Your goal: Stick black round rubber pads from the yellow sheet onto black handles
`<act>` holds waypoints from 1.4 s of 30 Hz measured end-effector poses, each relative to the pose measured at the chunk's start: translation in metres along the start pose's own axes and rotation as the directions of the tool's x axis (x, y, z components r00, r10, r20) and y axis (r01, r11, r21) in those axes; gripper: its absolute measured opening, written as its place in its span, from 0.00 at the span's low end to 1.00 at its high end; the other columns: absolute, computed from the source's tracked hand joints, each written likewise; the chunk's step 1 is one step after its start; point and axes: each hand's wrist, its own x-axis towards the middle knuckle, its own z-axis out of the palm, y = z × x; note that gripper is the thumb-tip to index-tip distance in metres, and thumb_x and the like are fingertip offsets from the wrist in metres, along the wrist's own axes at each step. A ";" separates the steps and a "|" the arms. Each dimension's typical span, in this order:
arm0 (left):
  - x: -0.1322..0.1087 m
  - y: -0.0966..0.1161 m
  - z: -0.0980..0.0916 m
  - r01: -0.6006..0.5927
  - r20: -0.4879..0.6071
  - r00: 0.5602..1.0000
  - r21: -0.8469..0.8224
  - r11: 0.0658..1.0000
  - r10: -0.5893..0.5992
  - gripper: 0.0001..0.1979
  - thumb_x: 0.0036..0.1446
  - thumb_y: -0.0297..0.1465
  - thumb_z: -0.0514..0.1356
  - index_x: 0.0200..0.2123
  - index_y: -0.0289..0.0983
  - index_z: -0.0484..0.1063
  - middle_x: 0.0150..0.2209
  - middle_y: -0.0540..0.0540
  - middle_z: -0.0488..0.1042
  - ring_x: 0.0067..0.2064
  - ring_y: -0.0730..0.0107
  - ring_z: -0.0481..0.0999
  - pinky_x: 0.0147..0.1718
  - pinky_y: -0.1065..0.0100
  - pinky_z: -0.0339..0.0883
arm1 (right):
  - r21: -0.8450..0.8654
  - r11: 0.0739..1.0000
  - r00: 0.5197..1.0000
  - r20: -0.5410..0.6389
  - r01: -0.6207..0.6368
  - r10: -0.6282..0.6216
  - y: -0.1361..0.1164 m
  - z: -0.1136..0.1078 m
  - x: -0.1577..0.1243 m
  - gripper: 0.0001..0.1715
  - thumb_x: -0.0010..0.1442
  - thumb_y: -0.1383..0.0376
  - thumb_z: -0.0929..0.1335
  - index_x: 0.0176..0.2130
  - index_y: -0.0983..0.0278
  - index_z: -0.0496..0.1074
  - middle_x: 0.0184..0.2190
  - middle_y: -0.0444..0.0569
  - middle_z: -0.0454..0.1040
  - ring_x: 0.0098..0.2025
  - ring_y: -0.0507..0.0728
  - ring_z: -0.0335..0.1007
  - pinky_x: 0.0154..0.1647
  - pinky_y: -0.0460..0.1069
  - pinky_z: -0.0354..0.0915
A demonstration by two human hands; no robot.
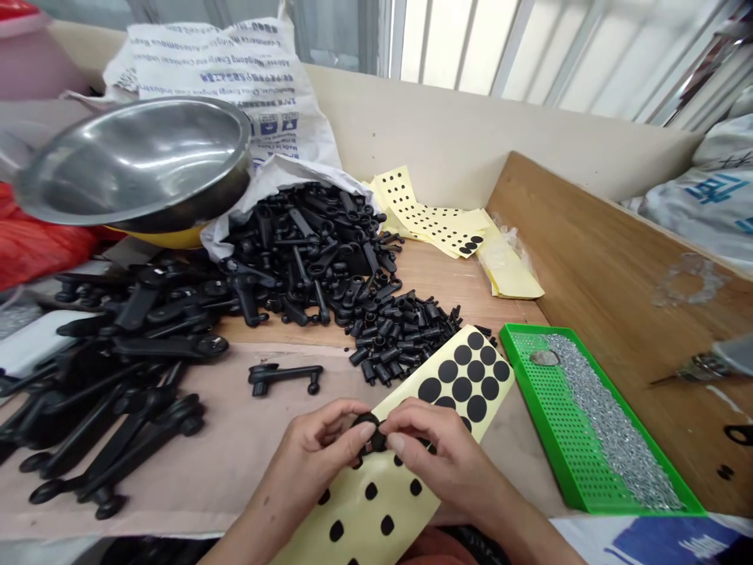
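While the left hand (311,455) and right hand (447,463) curl nearly shut, they pinch a small black part (369,433) between them, just above a cream backing sheet of round black stickers (376,502). A heap of black plastic levers (306,251) lies at eleven o'clock, and a green perforated plastic tray (580,471) holding small silver metal pieces (612,431) sits at three o'clock.

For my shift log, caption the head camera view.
Left hand and right hand pinch a black plastic part over a backing sheet of black dots.
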 end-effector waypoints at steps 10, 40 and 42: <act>-0.026 0.023 0.004 -0.061 -0.282 0.959 -0.098 0.993 0.032 0.12 0.43 0.36 0.67 0.33 0.40 0.77 0.27 0.51 0.77 0.29 0.70 0.74 0.29 0.76 0.67 | 0.635 0.772 0.999 -0.004 -0.037 0.052 0.005 0.019 -0.011 0.11 0.60 0.63 0.66 0.42 0.61 0.75 0.34 0.47 0.77 0.36 0.53 0.73 0.41 0.48 0.67; -0.050 0.002 -0.007 0.092 -0.160 0.976 -0.307 0.947 -0.147 0.12 0.43 0.40 0.67 0.25 0.39 0.73 0.29 0.50 0.75 0.30 0.68 0.71 0.28 0.72 0.64 | -0.278 0.960 0.920 0.381 0.015 0.096 -0.004 0.038 -0.017 0.40 0.56 0.68 0.63 0.64 0.55 0.47 0.39 0.49 0.76 0.38 0.60 0.74 0.36 0.48 0.66; -0.056 -0.007 -0.016 0.142 -0.123 0.975 -0.301 0.943 -0.186 0.14 0.43 0.42 0.68 0.23 0.39 0.71 0.24 0.52 0.73 0.25 0.70 0.69 0.25 0.72 0.63 | -0.306 0.947 0.910 0.412 0.097 0.040 -0.001 0.047 -0.018 0.42 0.55 0.64 0.65 0.64 0.57 0.45 0.38 0.50 0.77 0.36 0.61 0.75 0.33 0.48 0.66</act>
